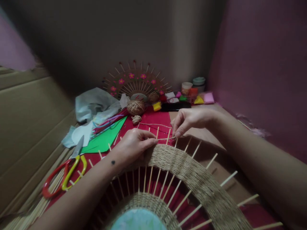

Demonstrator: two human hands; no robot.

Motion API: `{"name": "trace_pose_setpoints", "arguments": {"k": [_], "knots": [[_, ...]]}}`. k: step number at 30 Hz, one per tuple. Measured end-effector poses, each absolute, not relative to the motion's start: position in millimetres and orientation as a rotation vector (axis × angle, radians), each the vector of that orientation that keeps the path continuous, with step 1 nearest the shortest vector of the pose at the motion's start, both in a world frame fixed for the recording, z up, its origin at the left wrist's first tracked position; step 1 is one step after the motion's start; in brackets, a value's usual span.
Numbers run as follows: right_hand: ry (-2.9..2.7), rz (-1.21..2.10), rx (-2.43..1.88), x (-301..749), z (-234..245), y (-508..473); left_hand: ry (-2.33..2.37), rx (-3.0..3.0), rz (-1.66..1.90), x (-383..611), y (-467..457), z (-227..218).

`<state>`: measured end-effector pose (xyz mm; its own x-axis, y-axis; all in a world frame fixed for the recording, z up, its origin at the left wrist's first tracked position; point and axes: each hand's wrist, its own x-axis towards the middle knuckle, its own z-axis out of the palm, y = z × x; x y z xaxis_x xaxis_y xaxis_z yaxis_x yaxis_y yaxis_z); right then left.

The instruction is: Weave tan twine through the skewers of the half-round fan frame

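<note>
A half-round woven piece point(172, 157) lies in front of me, twine woven across light wooden sticks that fan out from a blue-green disc point(139, 220). At its far rim, my left hand point(136, 142) pinches a strand of twine point(164, 139) between thumb and fingers. My right hand point(184, 121) grips the same strand a little to the right, by the stick tips. The short stretch between both hands looks taut. Further back, more twine runs toward a small twine ball point(136, 119) beside a larger twine ball point(136, 107).
Scissors point(64, 175) with red and yellow handles lie left on a bundle of sticks point(31, 210). Green sheet point(105, 137), pipe cleaners point(105, 124) and a plastic bag point(93, 102) sit behind. A flowered fan piece point(131, 78) leans at the back, near cups point(186, 88) and colourful clay packets point(208, 98).
</note>
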<state>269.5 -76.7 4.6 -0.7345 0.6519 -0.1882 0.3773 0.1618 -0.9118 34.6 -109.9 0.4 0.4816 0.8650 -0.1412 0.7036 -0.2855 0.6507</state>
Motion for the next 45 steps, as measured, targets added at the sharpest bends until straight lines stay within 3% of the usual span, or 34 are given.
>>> {"name": "trace_pose_setpoints", "arguments": {"k": [4,10,20,24,32,45], "knots": [[-2.236,1.596,-0.986,267,4,-76,1.338,2.177,0.343,33,-112,5],[-2.238,1.572,-0.948,267,5,-77,1.261,2.659,0.820,45,-134,17],[-2.233,1.398,-0.965,262,7,-79,1.104,2.028,0.302,66,-114,16],[-2.302,1.346,-0.996,262,18,-85,1.059,1.881,0.274,65,-111,19],[-2.515,0.908,-1.097,266,43,-98,1.150,1.999,0.296,60,-110,21],[-2.175,1.293,-1.219,290,14,-77,1.231,2.017,0.295,51,-104,27]]}}
